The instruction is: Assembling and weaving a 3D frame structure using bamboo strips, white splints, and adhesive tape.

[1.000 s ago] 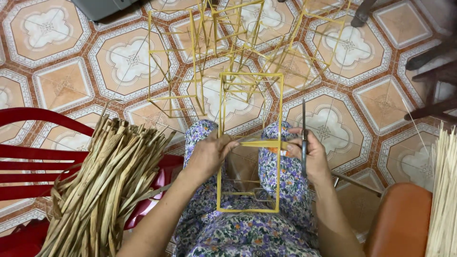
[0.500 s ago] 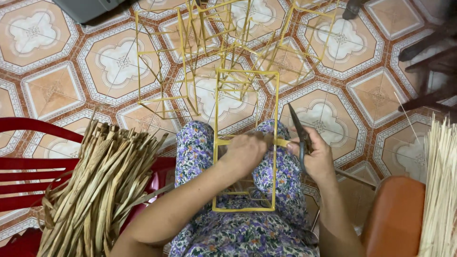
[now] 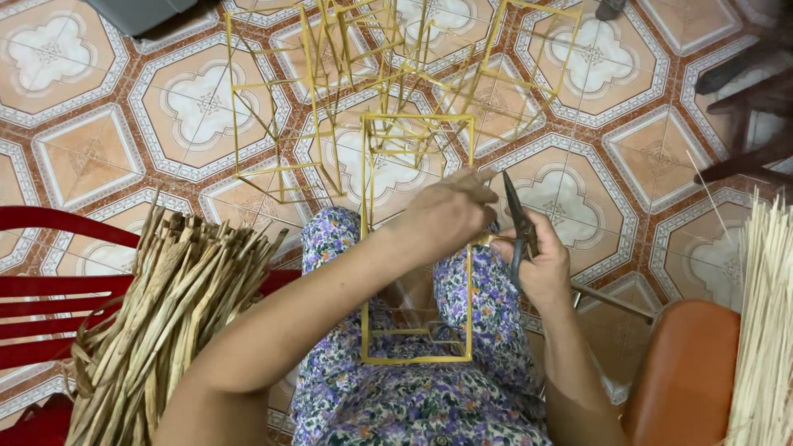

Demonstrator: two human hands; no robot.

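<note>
Binding a Stick Frame: Work Status

Holding the yellow stick frame [image 3: 417, 248] across the lap, the person works on its right-hand upright, about midway along. The left hand [image 3: 446, 216] is curled narrow around that upright, fingers pinched on the joint where a short cross stick meets it. Just beside it, touching the same spot, the right hand [image 3: 541, 264] is closed on a pair of dark pliers [image 3: 516, 223], tips pointing away from the body.

Status, as a judgement:
- Done: the outer rectangle of the frame looks complete, all four sides joined. Beyond the hands, on the tiled floor [image 3: 99, 124], lies a pile of finished frames [image 3: 355, 74] of like build.
- Left: the cross stick under the left hand appears not yet secured; whether more cross pieces follow cannot be told.

Stock near the hands: a bundle of dried reeds [image 3: 157, 314] outside the left arm on a red chair [image 3: 41, 289]; pale thin sticks [image 3: 764, 330] outside the right arm, past an orange stool [image 3: 686, 372].
</note>
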